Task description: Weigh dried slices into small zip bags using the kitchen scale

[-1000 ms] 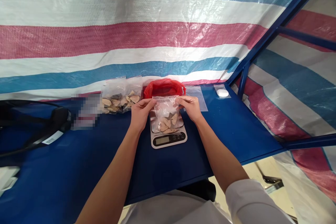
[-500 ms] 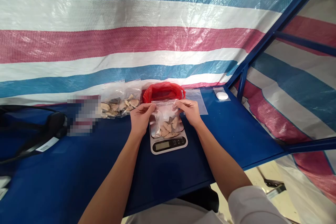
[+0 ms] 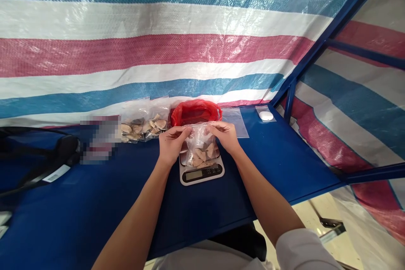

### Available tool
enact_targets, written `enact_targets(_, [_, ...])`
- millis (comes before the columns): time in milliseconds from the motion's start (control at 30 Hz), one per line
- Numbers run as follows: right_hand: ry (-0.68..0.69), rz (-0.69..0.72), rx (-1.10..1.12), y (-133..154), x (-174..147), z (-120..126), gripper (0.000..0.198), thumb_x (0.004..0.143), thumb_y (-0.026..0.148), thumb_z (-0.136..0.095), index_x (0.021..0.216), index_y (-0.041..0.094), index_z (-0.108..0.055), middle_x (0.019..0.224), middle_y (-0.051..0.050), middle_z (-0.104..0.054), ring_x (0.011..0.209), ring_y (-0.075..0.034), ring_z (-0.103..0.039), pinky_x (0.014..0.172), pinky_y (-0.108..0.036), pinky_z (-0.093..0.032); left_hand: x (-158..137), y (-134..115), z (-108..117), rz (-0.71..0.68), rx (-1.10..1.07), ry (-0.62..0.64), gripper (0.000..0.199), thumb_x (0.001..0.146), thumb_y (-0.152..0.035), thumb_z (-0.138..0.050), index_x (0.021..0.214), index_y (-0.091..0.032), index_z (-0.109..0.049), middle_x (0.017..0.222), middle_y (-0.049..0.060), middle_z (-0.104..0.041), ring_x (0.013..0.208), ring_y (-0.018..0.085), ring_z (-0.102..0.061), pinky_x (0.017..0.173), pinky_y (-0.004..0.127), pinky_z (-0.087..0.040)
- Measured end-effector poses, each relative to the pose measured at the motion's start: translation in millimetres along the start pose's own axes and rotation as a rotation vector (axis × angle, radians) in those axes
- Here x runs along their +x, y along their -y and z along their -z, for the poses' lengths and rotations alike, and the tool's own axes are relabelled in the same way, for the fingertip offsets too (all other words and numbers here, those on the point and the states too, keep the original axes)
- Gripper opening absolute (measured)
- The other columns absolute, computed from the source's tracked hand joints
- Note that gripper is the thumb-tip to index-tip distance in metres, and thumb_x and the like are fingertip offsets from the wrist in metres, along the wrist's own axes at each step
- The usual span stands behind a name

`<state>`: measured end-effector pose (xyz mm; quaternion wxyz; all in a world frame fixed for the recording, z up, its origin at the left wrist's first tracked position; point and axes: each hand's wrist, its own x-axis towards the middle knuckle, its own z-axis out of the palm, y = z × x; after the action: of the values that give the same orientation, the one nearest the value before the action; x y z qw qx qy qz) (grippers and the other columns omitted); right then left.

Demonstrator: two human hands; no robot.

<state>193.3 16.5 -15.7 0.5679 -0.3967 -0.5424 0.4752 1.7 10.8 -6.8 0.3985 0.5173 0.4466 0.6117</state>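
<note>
Nearest: the white, flat kitchen scale with a black display panel point(image 3: 202, 175) — can't read any digits. Over its plate is the clear plastic zip bag of tan and dark dried slices point(image 3: 199, 154); can't tell if its base touches down. My left grip point(image 3: 171, 144) and right grip point(image 3: 225, 136) are both pinched narrow on its top edge, side by side. Slices are in; whether the mouth is sealed, can't tell.

Farther back on my left, two matching clear bags of dried slices point(image 3: 144, 128) lean side by side, so that part looks done. On my right, a flat clear plastic bag point(image 3: 238, 123) shows no slices — I'd count it as unfilled.

Surface: dark blue, smooth tabletop point(image 3: 123, 209), pale floor point(image 3: 303, 213) showing past its near edge. A black strap-like item with a white label point(image 3: 65, 149) sits far left; the open red plastic bag point(image 3: 181, 114) is behind the scale; a white rounded object in a small clear bag point(image 3: 266, 115) lies back right.

Room: blue metal frame point(image 3: 320, 50), red-white-blue striped woven plastic sheet point(image 3: 158, 52) behind everything.
</note>
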Motion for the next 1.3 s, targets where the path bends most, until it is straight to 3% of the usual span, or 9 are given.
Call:
enact_targets(333, [0.02,0.02,-0.077,3,-1,1,0.032,0.078,0.05,-0.077,0.071,0.019,-0.077,0.072,-0.003,-0.073,0.061,-0.015,-0.065,0.057,-0.027,-0.055,-1,-10,-1,0.112,0.014,0.056,0.031,0.065,-0.043,-0.088,0.08,-0.017,-0.081,0.074,0.004,-0.077,0.066,0.017,-0.067,0.062,0.027,-0.055])
enact_targets(533, [0.07,0.002,-0.128,4,-2,-1,0.033,0.079,0.052,-0.075,0.082,0.019,-0.078,0.078,-0.004,-0.075,0.073,-0.019,-0.069,0.063,-0.027,-0.056,-1,-9,-1,0.058,0.027,0.056,0.028,0.064,-0.042,-0.088,0.074,-0.017,-0.079,0.071,0.004,-0.076,0.064,0.016,-0.065,0.064,0.027,-0.055])
enact_targets(733, [0.065,0.027,-0.144,7,-4,-2,0.03,0.079,0.047,-0.075,0.074,0.018,-0.078,0.073,-0.004,-0.075,0.062,-0.016,-0.066,0.058,-0.027,-0.052,-3,-11,-3,0.065,0.078,0.08,0.033,0.064,-0.047,-0.087,0.077,-0.017,-0.08,0.072,0.005,-0.076,0.064,0.018,-0.067,0.061,0.028,-0.055])
enact_targets(1000, [0.096,0.024,-0.164,7,-4,-1,0.033,0.08,0.052,-0.074,0.079,0.019,-0.079,0.079,-0.004,-0.077,0.075,-0.02,-0.07,0.065,-0.028,-0.055,-2,-10,-1,0.025,0.09,0.114,0.029,0.068,-0.044,-0.084,0.079,-0.018,-0.08,0.075,0.005,-0.077,0.067,0.02,-0.069,0.068,0.03,-0.057])
enact_targets(1167, [0.106,-0.023,-0.141,6,-4,4,0.035,0.08,0.054,-0.073,0.076,0.019,-0.078,0.076,-0.003,-0.074,0.062,-0.016,-0.066,0.056,-0.027,-0.052,-1,-11,2,0.036,0.093,0.106,0.027,0.069,-0.043,-0.083,0.076,-0.017,-0.079,0.072,0.005,-0.076,0.068,0.019,-0.068,0.068,0.03,-0.057])
enact_targets(1300, [0.114,0.059,-0.213,9,-5,3,0.035,0.083,0.052,-0.071,0.071,0.019,-0.077,0.076,-0.002,-0.075,0.067,-0.019,-0.068,0.06,-0.028,-0.052,-1,-13,1,0.046,0.095,0.139,0.029,0.068,-0.043,-0.084,0.08,-0.017,-0.08,0.078,0.006,-0.078,0.073,0.02,-0.069,0.071,0.03,-0.057])
